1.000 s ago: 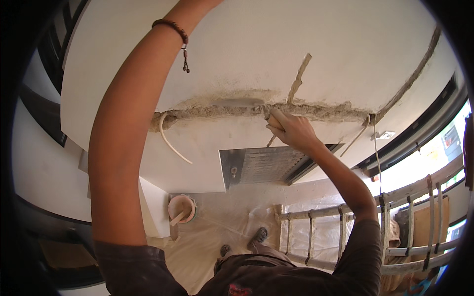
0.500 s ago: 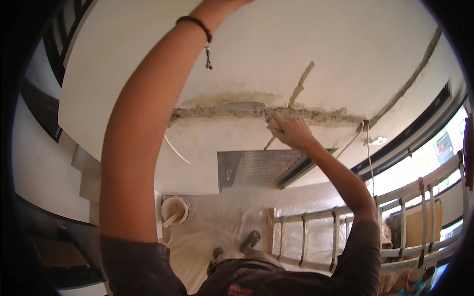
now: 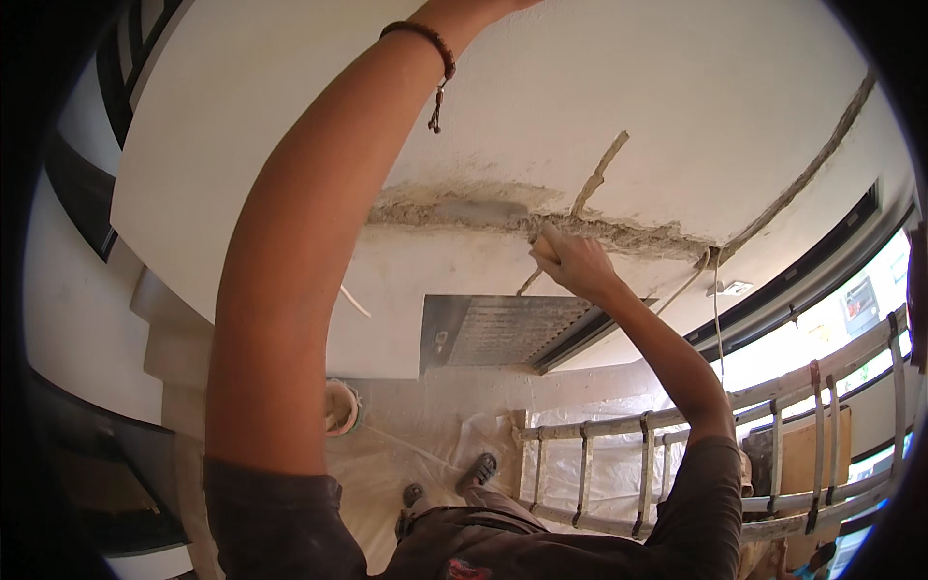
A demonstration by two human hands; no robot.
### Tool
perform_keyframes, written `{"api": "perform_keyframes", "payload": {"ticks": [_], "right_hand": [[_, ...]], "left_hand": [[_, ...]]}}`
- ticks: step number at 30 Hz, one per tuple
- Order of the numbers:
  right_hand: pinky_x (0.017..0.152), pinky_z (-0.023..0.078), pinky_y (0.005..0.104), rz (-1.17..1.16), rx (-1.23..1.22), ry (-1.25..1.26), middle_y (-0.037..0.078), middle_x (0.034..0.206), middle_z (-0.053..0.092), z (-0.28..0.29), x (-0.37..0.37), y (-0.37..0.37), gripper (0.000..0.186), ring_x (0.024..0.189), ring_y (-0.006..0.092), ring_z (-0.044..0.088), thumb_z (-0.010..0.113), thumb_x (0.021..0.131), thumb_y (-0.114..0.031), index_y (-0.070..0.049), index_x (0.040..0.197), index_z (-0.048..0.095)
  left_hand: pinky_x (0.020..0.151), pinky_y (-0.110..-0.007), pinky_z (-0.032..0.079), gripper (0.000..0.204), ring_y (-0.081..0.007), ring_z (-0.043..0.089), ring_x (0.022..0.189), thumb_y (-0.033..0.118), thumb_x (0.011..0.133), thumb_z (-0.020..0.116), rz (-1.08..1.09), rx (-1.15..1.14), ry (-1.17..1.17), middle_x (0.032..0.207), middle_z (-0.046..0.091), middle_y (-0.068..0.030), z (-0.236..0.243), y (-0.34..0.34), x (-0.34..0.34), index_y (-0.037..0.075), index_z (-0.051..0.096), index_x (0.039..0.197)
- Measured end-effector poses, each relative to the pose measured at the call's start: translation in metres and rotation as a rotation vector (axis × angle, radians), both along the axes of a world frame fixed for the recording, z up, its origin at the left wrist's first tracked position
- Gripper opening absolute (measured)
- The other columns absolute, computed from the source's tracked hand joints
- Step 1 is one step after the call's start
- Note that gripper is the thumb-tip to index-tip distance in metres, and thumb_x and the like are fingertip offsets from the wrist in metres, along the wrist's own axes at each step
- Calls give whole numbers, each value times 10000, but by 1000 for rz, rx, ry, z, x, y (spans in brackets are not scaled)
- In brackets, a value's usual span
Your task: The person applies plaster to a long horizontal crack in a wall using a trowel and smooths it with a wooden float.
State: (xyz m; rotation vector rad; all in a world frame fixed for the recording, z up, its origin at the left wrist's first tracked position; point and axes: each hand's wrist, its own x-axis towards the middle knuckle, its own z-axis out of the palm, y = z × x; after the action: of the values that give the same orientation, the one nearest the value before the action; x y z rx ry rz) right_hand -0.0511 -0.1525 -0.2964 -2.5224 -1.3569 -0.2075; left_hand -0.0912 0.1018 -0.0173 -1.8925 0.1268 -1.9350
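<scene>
My right hand (image 3: 580, 266) is closed around a pale wooden-handled tool (image 3: 545, 250), held against the rough groove (image 3: 628, 234) that runs across the white wall (image 3: 522, 97). The tool's working end is too small to make out. Left of this hand, a smooth grey patch of filler (image 3: 483, 212) lies in the groove. My left arm (image 3: 290, 261) reaches up across the wall, a dark braided bracelet (image 3: 425, 39) at its wrist. Only the base of my left hand (image 3: 498, 10) shows at the top edge; its fingers are out of the picture.
Below the wall groove is a grey metal panel (image 3: 512, 329). A bucket (image 3: 341, 408) stands on the plastic-covered floor (image 3: 406, 454), partly behind my left arm. At right, a metal ladder (image 3: 648, 474) slants beside me. Loose white cables (image 3: 718, 319) hang from the groove's right end.
My left arm has shifted a little to the right, covering more of the bucket. The view has moved slightly. My right hand keeps its grip on the tool at the groove.
</scene>
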Motion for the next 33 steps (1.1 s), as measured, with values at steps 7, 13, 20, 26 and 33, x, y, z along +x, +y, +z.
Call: {"api": "perform_keyframes", "payload": {"ticks": [7,13,20,26,33], "right_hand": [[633,529,497,19,28,-86,168,804,681,-29,13,-35,298,709,400,673,641,942,-376,-112,1024,530],[684,548,488,-35,227,-82,145,876,699,-24,11,-28,334,785,383,691,683,924,-366,-100,1081,556],[656,537,471,41,327,-150,180,885,701,-20,7,-25,327,750,380,687,665,940,-378,-100,1072,556],[628,532,480,-9,314,1,177,827,692,-17,-6,-26,294,717,402,675,664,942,-367,-115,1029,542],[606,517,488,58,490,-16,161,726,668,-20,-11,-21,293,686,397,666,661,941,-351,-93,970,525]], "left_hand": [[1212,-559,175,559,-294,257,1491,408,1004,479,-41,4,-31,1585,338,-138,-15,-8,18,107,454,1474],[1208,-569,176,547,-295,260,1488,396,997,493,-66,14,-28,1578,348,-134,-15,-1,11,106,470,1460],[1208,-573,171,548,-294,260,1488,394,991,503,-62,3,-24,1573,353,-133,-9,-2,5,105,474,1456],[1207,-574,173,550,-299,264,1485,395,996,495,-72,17,-39,1574,350,-135,-12,-3,13,106,467,1463],[1203,-573,184,546,-303,276,1478,401,997,489,-85,32,-45,1566,363,-139,-10,-4,8,108,477,1457]]}}
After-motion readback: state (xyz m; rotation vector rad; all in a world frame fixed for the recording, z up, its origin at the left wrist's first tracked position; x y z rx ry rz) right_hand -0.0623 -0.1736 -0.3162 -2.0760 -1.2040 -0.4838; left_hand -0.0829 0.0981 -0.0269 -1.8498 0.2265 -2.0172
